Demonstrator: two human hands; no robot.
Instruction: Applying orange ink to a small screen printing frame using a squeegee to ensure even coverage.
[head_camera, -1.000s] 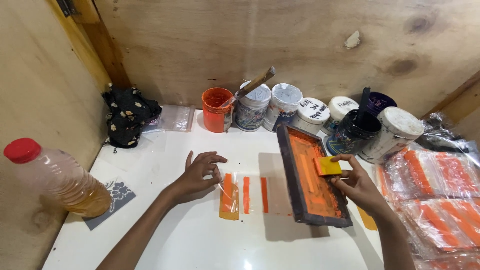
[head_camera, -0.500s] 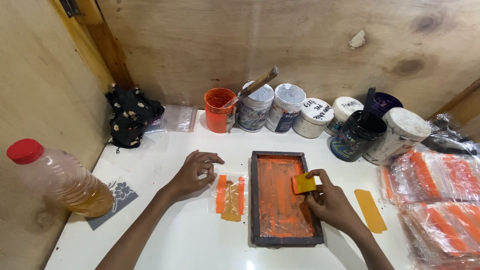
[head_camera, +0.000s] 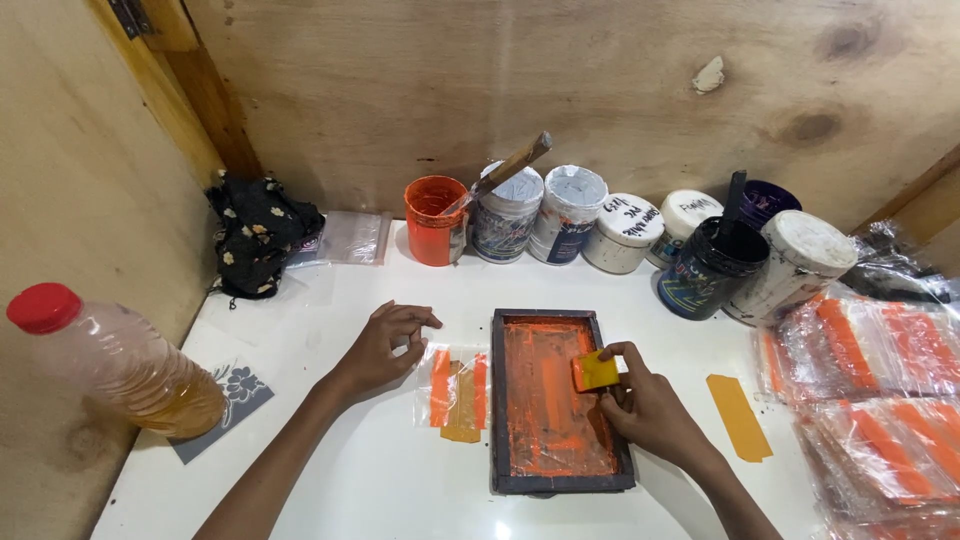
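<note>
Squeegee pinched in right hand — left hand on pouch.

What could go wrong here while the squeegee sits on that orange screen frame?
The left hand only rests on the edge of the clear bag lying partly under the frame, so the bag might slip and smear the print. The right hand holds the yellow squeegee over wet orange ink, which could mark fingers. The orange paint cup, with a stick leaning in it, might tip.

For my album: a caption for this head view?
Right hand presses yellow squeegee on orange-inked screen frame; left hand steadies clear bag.
</note>
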